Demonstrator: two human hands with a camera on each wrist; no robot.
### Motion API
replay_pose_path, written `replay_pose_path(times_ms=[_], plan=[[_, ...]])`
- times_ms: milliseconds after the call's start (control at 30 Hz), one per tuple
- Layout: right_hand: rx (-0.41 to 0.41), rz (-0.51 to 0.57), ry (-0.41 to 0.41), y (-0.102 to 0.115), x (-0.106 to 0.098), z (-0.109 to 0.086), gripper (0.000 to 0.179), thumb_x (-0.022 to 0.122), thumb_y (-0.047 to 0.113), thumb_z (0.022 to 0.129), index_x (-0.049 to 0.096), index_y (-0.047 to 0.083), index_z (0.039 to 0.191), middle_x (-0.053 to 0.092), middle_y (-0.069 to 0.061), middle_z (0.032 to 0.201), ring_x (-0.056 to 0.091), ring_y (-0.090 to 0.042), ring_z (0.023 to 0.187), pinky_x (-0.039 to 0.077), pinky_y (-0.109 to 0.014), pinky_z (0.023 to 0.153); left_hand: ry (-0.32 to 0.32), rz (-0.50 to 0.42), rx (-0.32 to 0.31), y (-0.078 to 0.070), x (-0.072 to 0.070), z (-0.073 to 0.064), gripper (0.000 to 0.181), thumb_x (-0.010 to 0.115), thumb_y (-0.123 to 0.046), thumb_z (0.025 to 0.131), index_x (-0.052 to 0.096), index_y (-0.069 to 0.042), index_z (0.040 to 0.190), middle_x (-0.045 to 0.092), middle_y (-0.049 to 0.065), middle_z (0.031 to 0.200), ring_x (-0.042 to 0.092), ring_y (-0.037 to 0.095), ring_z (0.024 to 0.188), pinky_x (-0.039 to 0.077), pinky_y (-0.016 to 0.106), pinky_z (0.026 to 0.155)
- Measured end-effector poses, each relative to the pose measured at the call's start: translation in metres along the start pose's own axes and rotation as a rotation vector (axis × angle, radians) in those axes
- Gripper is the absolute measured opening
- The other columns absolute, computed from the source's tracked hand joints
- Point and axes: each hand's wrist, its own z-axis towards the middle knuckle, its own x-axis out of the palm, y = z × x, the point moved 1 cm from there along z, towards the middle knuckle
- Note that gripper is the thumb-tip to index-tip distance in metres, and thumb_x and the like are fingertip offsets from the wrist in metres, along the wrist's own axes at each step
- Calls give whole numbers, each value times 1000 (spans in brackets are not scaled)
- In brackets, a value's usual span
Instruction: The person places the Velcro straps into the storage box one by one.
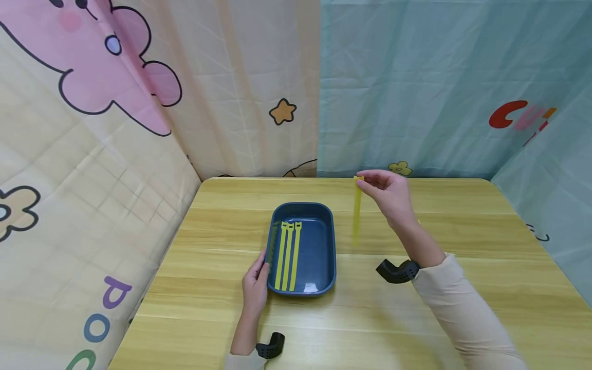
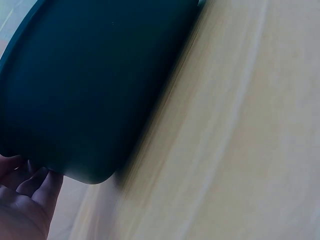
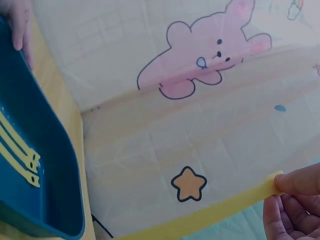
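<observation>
A blue tray (image 1: 319, 246) stands on the table with three yellow cable straps (image 1: 290, 257) lying side by side in its left half, their slotted heads toward the far end. My left hand (image 1: 255, 282) grips the tray's near left side, thumb at the rim; in the left wrist view its fingers (image 2: 42, 192) touch the tray's outer wall. Right of the tray, my right hand (image 1: 386, 192) pinches another yellow cable strap (image 1: 357, 205) by its head between thumb and fingers. That strap hangs down above the table, its lower end blurred.
The wooden table (image 1: 194, 308) reaches back to printed curtains (image 1: 240, 92), which stand behind it and along both sides. A black wrist mount (image 1: 399, 271) sits on my right wrist and another black mount (image 1: 271, 345) on my left.
</observation>
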Motion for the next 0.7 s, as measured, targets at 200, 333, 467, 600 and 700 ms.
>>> replay_pose_path(times_ms=[200, 333, 467, 600, 700], plan=[[3, 77, 19, 6, 19, -2, 27, 65, 10, 73, 61, -5, 94, 60, -7, 82, 53, -18, 73, 47, -20, 65, 1, 8, 3, 2, 0, 0, 35, 41, -5, 88, 40, 4, 122, 37, 16, 126, 31, 18, 117, 30, 18, 90], [35, 90, 42, 1, 31, -5, 26, 65, 12, 73, 62, -3, 94, 60, -6, 82, 53, -19, 74, 47, -21, 66, -3, -3, -7, -6, 1, -1, 35, 42, -4, 87, 40, 6, 121, 38, 18, 125, 31, 21, 117, 30, 17, 90], [25, 179, 91, -55, 38, 6, 25, 66, 14, 72, 64, 2, 94, 61, -8, 85, 54, -19, 76, 47, -24, 67, -10, -11, -21, -21, 3, -2, 34, 41, 0, 87, 40, 9, 119, 37, 21, 124, 31, 26, 116, 30, 14, 88], [39, 260, 132, -84, 46, 6, 25, 67, 13, 71, 64, 4, 95, 60, -10, 89, 55, -19, 78, 47, -27, 71, -10, -2, -39, -27, 4, -3, 34, 40, 1, 87, 39, 9, 120, 37, 21, 124, 31, 24, 116, 30, 12, 87], [75, 216, 130, -49, 56, -13, 27, 67, 14, 71, 63, 0, 94, 60, -12, 88, 55, -21, 77, 47, -30, 71, -12, 5, -48, -27, 4, -3, 34, 40, 1, 87, 39, 8, 120, 37, 20, 124, 32, 23, 116, 31, 12, 86]])
